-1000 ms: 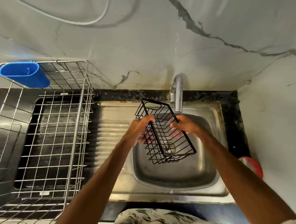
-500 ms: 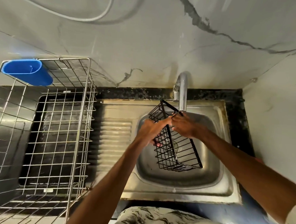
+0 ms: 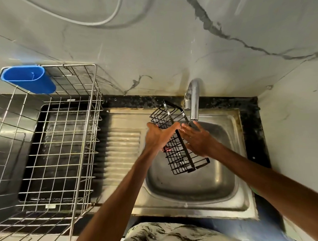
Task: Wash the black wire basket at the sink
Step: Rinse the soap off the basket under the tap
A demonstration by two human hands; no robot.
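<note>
The black wire basket [image 3: 180, 153] hangs tilted over the steel sink [image 3: 197, 186], just below and left of the chrome tap [image 3: 194, 100]. My left hand [image 3: 158, 136] grips the basket's left side, thumb over its top rim and fingers underneath. My right hand [image 3: 196, 138] lies flat against the basket's right side with straight fingers, its fingertips under the tap's spout. A thin stream of water seems to fall from the spout onto those fingers.
A steel wire dish rack [image 3: 51, 143] stands on the left, with a blue plastic cutlery holder [image 3: 29, 79] hooked on its back corner. The ribbed draining board [image 3: 123, 146] lies between rack and bowl. A marble wall rises behind, and a black counter edges the sink.
The basket has turned more upright and moved slightly left of the spout. My right hand has opened from a grip on the rim to lie flat against the basket's side.
</note>
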